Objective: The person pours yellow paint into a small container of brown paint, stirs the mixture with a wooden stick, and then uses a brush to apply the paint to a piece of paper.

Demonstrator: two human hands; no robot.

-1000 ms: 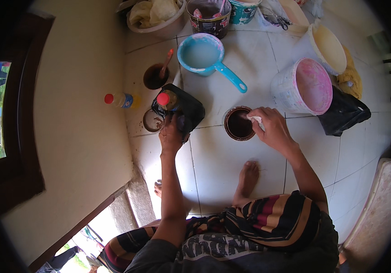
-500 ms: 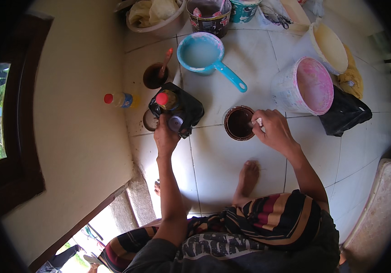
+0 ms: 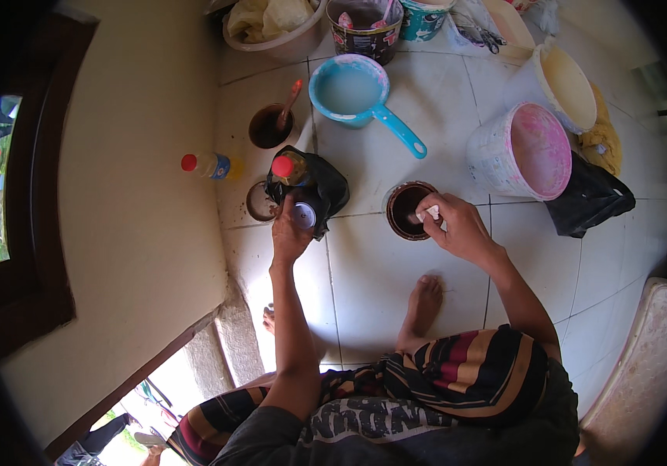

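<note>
- Head view: the person's left hand (image 3: 290, 239) is curled around a dark can (image 3: 304, 216), its pale round end facing up; most of the fingers are hidden.
- That can sits at the near edge of a black plastic bag (image 3: 332, 186); whether it is inside the bag or just out of it cannot be told.
- A red-capped bottle (image 3: 291, 167) stands in the bag, just beyond the left hand.
- The right hand (image 3: 462, 227) is mostly closed, pinching a small whitish object (image 3: 428, 213) between thumb and fingers; its exact kind is unclear.
- This object reaches over the near right rim of an open round container (image 3: 405, 203) holding something dark brown, which stands on the tiled floor (image 3: 372, 279).
- A round lid (image 3: 260, 203) lies just left of the bag.
</note>
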